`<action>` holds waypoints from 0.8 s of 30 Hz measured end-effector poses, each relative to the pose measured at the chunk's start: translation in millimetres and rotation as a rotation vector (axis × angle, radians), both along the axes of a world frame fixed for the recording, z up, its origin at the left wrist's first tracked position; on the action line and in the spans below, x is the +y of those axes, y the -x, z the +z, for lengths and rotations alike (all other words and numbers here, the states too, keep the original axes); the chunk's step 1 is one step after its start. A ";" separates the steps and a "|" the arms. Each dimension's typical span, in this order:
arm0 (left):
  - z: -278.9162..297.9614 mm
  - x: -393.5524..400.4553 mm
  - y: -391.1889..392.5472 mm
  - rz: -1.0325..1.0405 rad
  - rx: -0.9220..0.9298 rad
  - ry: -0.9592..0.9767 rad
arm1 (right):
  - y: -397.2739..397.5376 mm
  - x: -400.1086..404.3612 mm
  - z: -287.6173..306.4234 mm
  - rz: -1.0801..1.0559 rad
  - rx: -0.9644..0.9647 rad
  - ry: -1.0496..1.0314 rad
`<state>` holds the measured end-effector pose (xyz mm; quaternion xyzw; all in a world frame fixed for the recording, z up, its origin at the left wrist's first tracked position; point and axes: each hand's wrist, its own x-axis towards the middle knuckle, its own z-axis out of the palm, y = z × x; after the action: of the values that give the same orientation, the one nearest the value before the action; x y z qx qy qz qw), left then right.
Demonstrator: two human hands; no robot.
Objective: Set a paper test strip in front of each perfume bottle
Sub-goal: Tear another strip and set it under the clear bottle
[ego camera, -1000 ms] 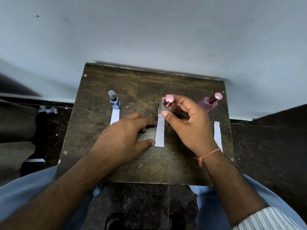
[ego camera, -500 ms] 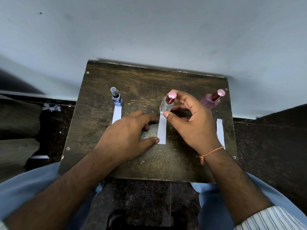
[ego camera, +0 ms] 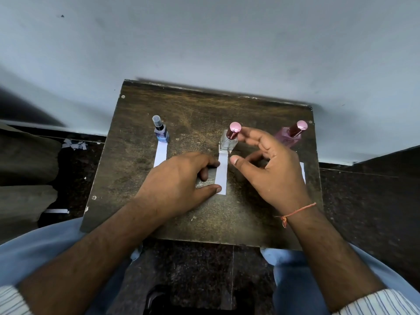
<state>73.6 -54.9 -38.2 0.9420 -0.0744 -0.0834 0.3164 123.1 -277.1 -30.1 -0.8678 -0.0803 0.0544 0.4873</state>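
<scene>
Three perfume bottles stand in a row on a small dark wooden table (ego camera: 172, 110): a blue bottle (ego camera: 160, 132) at left, a clear bottle with a pink cap (ego camera: 230, 139) in the middle, a pink bottle (ego camera: 291, 135) at right. A white paper strip (ego camera: 160, 154) lies in front of the blue bottle. The middle strip (ego camera: 222, 172) lies in front of the clear bottle. My left hand (ego camera: 179, 180) touches that strip's left edge with thumb and fingertips. My right hand (ego camera: 270, 169) hovers just right of the clear bottle, fingers loosely spread, holding nothing. A third strip (ego camera: 302, 172) shows partly behind my right hand.
A pale wall rises directly behind the table. Dark stone floor surrounds it, with torn paper scraps (ego camera: 75, 144) and a spare strip (ego camera: 56, 210) at left. My knees in blue trousers flank the table's near edge.
My right hand has let go of the clear bottle and drawn back to the right, fingers opening. My left hand stays on the middle strip.
</scene>
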 end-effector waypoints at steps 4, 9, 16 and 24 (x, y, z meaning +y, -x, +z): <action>3.5 -2.5 -0.2 0.002 -0.009 -0.007 | 3.3 -7.8 1.4 0.056 0.011 0.008; 9.7 -9.3 -0.7 -0.001 -0.029 -0.068 | 7.8 -21.3 5.4 0.067 0.070 0.052; 17.4 -20.0 -3.6 -0.011 -0.061 -0.114 | 8.3 -42.8 11.1 0.074 0.123 0.092; 30.6 -52.0 -5.6 -0.105 -0.121 0.001 | 5.7 -77.0 15.6 0.064 0.162 0.152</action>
<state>79.2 -106.9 -7.6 0.9400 -0.1427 -0.0425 0.3070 117.3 -354.1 -14.5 -0.8920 -0.0637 0.1458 0.4231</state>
